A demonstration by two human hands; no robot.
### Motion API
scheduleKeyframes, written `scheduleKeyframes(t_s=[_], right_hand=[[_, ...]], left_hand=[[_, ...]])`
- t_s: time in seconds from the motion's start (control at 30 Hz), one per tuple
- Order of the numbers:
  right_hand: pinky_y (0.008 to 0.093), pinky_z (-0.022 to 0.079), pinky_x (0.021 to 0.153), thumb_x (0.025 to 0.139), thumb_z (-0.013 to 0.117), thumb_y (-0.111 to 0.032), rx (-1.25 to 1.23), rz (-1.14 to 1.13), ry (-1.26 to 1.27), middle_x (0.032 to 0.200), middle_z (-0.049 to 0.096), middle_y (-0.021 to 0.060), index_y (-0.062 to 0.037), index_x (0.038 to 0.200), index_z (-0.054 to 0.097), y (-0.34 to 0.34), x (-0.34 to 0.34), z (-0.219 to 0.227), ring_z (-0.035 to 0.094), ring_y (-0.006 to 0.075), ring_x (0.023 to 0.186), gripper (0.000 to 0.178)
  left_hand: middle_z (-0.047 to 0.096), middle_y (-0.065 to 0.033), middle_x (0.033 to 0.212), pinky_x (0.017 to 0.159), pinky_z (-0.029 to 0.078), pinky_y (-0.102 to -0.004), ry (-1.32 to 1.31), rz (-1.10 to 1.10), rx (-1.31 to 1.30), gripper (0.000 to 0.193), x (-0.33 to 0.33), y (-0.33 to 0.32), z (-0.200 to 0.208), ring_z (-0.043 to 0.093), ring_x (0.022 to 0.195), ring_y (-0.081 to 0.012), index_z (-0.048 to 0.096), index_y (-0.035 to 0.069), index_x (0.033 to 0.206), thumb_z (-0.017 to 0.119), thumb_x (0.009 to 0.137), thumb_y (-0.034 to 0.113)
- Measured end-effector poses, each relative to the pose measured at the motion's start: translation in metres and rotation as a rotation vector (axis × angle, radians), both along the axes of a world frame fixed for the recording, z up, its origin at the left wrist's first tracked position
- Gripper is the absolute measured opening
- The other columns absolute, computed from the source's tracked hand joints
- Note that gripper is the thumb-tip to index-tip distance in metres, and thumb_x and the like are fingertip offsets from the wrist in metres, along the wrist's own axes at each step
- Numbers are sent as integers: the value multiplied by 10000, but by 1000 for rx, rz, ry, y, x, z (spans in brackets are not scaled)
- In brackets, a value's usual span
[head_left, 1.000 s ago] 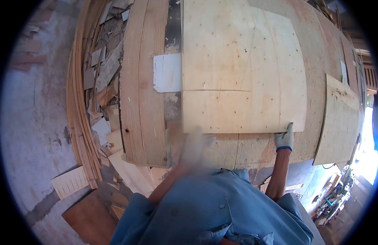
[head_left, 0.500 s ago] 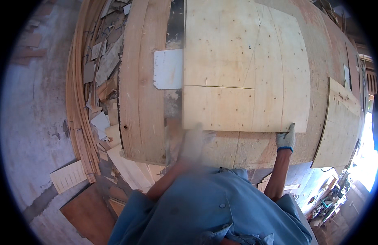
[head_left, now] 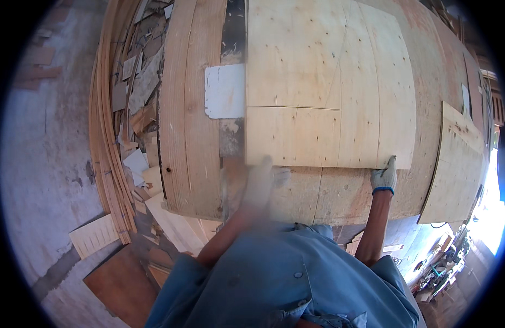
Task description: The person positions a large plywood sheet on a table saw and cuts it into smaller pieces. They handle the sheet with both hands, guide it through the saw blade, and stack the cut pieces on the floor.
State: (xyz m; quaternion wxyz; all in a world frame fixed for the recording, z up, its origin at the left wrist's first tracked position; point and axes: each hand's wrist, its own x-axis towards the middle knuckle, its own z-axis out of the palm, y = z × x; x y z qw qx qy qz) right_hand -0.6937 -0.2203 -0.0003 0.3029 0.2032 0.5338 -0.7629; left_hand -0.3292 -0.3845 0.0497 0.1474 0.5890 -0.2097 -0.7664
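Your right hand (head_left: 384, 176), gloved, pinches the plywood sheet (head_left: 329, 82) at its near right corner to steady it on the bench (head_left: 345, 197); left hand (head_left: 260, 183) blurred at its near-left edge, grip unclear.

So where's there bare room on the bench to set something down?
Bare bench along the near edge, between the left hand and right hand, below the pale plywood sheet. Also the reddish strip right of that sheet. The floor scraps at left are crowded.
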Motion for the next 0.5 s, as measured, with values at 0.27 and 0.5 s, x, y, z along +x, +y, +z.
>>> scheduleKeyframes(t_s=[0.27, 0.5], right_hand=[[338, 495, 1005, 1057, 445, -272, 174, 345, 317, 1393, 534, 120, 8, 1335, 507, 9, 5, 2, 543, 244, 1258, 400], [388, 496, 985, 1021, 518, -254, 688, 640, 852, 1326, 585, 163, 12, 1345, 491, 85, 8, -36, 590, 267, 1188, 419]], left_hand=[[690, -199, 1023, 761, 572, -359, -27, -26, -4, 523, -7, -7, 1, 700, 871, -273, 518, -83, 1271, 398, 1046, 373], [562, -115, 704, 605, 461, -399, -420, -609, -709, 440, 37, 37, -17, 545, 649, -174, 579, -45, 881, 398, 1064, 312]])
